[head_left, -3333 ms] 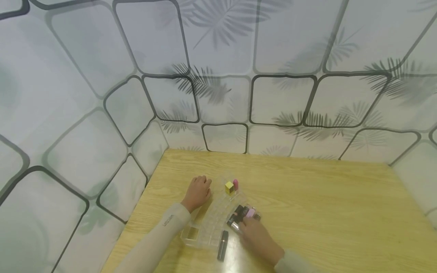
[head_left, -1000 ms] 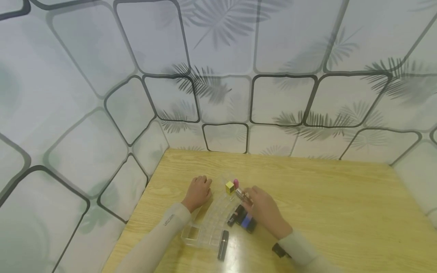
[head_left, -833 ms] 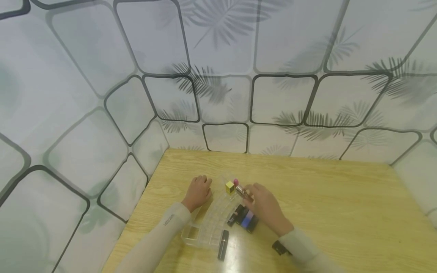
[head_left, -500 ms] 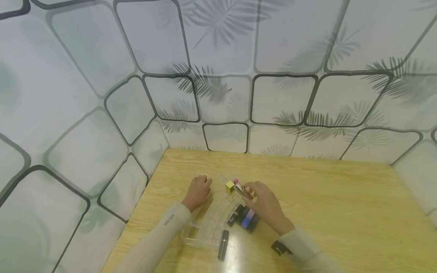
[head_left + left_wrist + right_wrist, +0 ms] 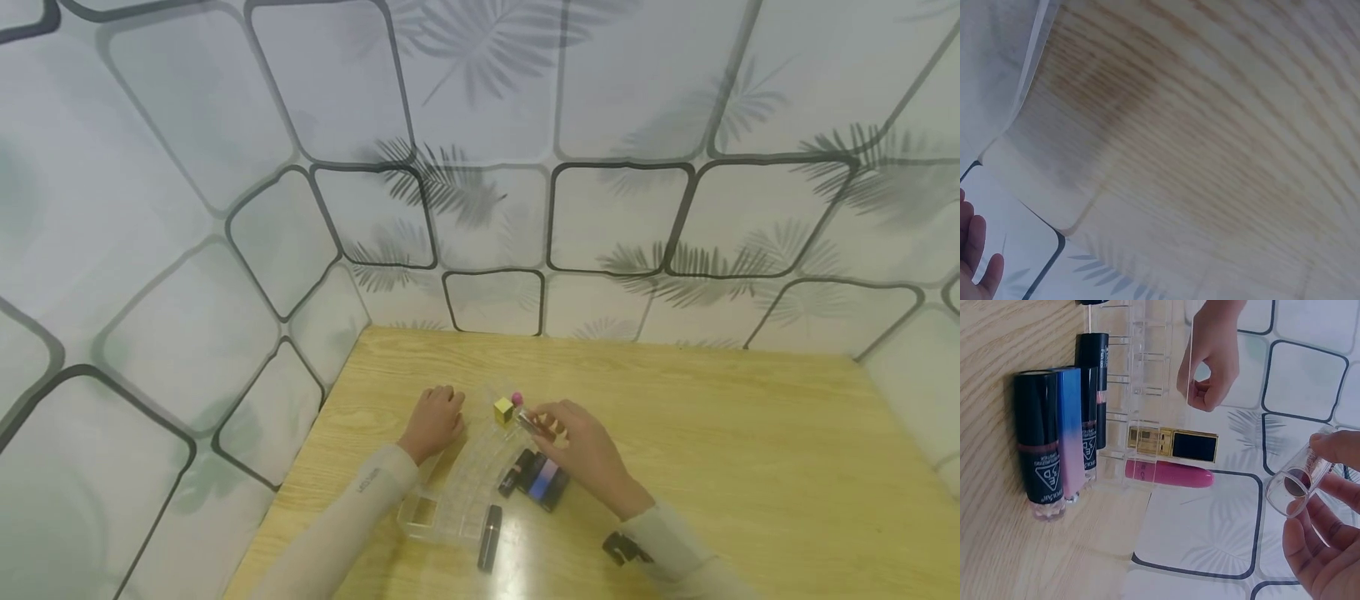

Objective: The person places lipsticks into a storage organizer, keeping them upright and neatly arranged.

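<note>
Plastic tube (image 5: 1300,475) (clear, tilted) pinched; right fingers (image 5: 1330,522) tube-width apart.

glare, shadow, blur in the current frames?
Head: glare on the table beside the black tube, left sleeve lettering smeared; left wrist: wood grain soft, a darker patch upper left; right wrist: clearest, lettering partly legible on the leftmost black-capped tube.

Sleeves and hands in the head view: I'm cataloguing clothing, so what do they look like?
The left sleeve is pale cream with dark lettering, too blurred to read. The right sleeve is similarly pale; whether the black item beside it is worn is unclear. Left hand and right hand look ungloved.
</note>
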`<move>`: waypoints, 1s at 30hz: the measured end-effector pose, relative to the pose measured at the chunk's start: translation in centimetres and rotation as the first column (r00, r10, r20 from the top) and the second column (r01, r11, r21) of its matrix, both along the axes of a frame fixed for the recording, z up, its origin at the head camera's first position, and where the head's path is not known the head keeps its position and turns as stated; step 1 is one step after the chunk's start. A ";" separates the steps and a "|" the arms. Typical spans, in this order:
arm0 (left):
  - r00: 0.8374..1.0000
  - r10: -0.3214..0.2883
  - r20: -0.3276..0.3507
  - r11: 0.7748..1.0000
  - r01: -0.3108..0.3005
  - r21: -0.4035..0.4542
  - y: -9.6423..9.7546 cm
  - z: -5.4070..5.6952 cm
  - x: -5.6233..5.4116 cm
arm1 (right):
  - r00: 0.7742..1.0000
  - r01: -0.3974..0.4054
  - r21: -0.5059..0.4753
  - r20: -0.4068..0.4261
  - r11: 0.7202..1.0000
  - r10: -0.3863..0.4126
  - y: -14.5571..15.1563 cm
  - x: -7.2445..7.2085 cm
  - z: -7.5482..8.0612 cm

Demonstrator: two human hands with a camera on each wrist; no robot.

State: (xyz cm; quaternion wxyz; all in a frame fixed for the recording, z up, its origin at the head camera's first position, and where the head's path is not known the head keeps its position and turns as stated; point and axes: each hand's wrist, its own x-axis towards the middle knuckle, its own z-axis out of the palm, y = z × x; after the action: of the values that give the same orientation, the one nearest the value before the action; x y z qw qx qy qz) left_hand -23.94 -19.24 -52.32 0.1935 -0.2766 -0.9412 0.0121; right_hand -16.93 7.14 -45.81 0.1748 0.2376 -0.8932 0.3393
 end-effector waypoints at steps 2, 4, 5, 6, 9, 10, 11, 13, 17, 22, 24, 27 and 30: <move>1.000 -0.008 0.023 1.000 0.008 -0.004 0.0 0.4 0.0 | 1.000 -0.004 0.015 -0.010 1.000 0.004 0.3 0.1 0.1; 0.998 -0.001 0.055 0.999 0.003 -0.032 0.0 0.8 0.0 | 1.000 -0.009 0.029 -0.022 1.000 0.009 0.6 0.1 0.2; 0.997 0.008 0.074 0.999 -0.005 -0.051 0.0 1.0 0.0 | 1.000 -0.012 0.039 -0.028 0.999 0.013 0.7 0.1 0.2; 0.996 0.020 0.091 0.997 -0.013 -0.072 -0.1 1.2 0.0 | 0.999 -0.018 0.048 -0.039 0.999 0.019 0.8 0.1 0.2; 0.992 0.047 0.119 0.993 -0.033 -0.113 0.1 2.1 0.0 | 0.996 -0.039 0.087 -0.080 0.995 0.046 1.2 0.0 0.3; 0.992 0.044 0.119 0.993 -0.031 -0.111 0.3 2.4 -0.1 | 0.994 -0.045 0.103 -0.098 0.994 0.055 1.4 -0.1 0.3; 0.992 0.034 0.119 0.995 -0.022 -0.097 0.6 2.9 0.0 | 0.991 -0.053 0.119 -0.117 0.992 0.067 1.6 -0.2 0.3; 0.991 -0.021 0.129 0.999 0.025 -0.029 1.6 4.1 0.1 | 0.985 -0.067 0.148 -0.150 0.987 0.090 1.9 -0.3 0.2; 0.958 -0.221 0.182 0.972 0.199 0.128 4.5 7.4 1.1 | 0.974 -0.095 0.184 -0.188 0.978 0.130 2.2 -0.8 0.1; 0.856 -0.350 0.381 0.934 0.288 0.211 7.0 9.5 2.1 | 0.968 -0.120 0.218 -0.192 0.969 0.163 2.1 -1.1 0.1; 0.809 -0.339 0.481 0.939 0.256 0.231 7.3 9.5 2.0 | 0.965 -0.123 0.235 -0.199 0.964 0.171 2.0 -1.1 0.3; 0.705 -0.340 0.623 0.935 0.184 0.302 7.6 9.1 1.7 | 0.955 -0.124 0.258 -0.230 0.958 0.186 1.9 -1.1 0.4; 0.591 -0.384 0.709 0.910 0.113 0.398 7.8 8.5 1.6 | 0.941 -0.124 0.285 -0.269 0.950 0.203 1.9 -1.2 0.4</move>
State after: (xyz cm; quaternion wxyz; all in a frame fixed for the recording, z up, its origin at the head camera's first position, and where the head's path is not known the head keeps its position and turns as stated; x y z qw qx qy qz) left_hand -22.37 -11.43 -43.78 -0.1889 -0.3507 -0.8723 -0.2837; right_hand -18.11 9.05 -45.36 0.2437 0.3807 -0.8712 0.1913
